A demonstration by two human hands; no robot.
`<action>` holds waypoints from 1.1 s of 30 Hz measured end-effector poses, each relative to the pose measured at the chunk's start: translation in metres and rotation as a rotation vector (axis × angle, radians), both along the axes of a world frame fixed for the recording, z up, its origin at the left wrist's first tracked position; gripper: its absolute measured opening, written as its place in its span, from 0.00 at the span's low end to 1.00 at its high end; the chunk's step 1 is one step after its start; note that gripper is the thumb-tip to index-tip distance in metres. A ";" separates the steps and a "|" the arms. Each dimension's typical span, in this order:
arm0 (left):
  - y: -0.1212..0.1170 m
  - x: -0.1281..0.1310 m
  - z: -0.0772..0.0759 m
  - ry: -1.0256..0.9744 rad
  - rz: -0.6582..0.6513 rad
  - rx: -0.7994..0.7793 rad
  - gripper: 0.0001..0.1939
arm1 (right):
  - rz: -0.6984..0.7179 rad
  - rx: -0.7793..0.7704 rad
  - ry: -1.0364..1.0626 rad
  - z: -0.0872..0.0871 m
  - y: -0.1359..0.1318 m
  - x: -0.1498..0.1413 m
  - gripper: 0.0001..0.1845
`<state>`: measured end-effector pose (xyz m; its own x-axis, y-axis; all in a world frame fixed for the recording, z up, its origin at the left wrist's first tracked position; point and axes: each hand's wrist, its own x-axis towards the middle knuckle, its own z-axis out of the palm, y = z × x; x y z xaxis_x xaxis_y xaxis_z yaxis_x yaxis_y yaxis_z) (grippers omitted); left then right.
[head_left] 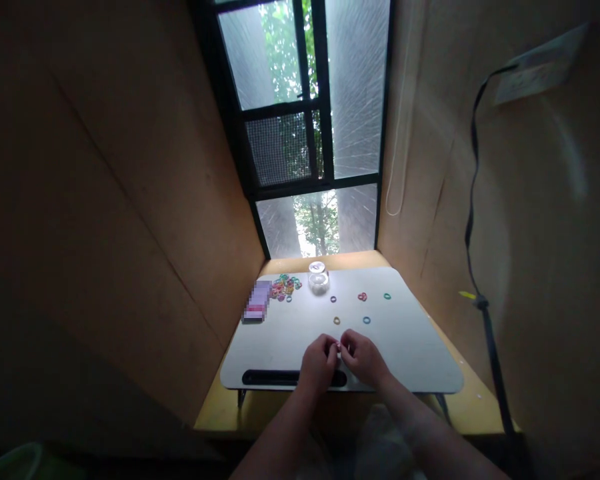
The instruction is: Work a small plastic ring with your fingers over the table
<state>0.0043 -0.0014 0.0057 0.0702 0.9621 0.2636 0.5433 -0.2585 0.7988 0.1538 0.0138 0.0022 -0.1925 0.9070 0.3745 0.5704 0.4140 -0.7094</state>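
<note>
My left hand (pixel 319 363) and my right hand (pixel 363 358) meet at the near middle of a small white lap table (pixel 410 347). Both have their fingers pinched together around a tiny pinkish ring (pixel 339 345) held between them. Single small rings lie just beyond my hands: a yellow ring (pixel 337 320), a blue ring (pixel 367 320), a purple ring (pixel 333 299), a red ring (pixel 363 297) and a green ring (pixel 387 296). A pile of coloured rings (pixel 285 287) sits at the far left of the table.
A clear round container (pixel 319 283) with its lid (pixel 317 267) behind it stands at the table's far edge. A purple box (pixel 257 303) lies at the far left. Wooden walls close in on both sides; a window is ahead. A black cable (pixel 473 220) hangs on the right.
</note>
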 end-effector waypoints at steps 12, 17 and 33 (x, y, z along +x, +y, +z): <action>0.002 -0.001 0.003 -0.015 0.026 -0.019 0.08 | 0.014 0.016 -0.025 -0.002 0.000 0.001 0.07; -0.001 -0.001 0.004 -0.008 0.009 -0.009 0.09 | -0.002 0.003 -0.036 -0.001 0.000 0.002 0.07; 0.000 -0.003 0.002 -0.026 -0.099 -0.057 0.09 | -0.016 -0.019 -0.041 -0.003 0.002 0.003 0.07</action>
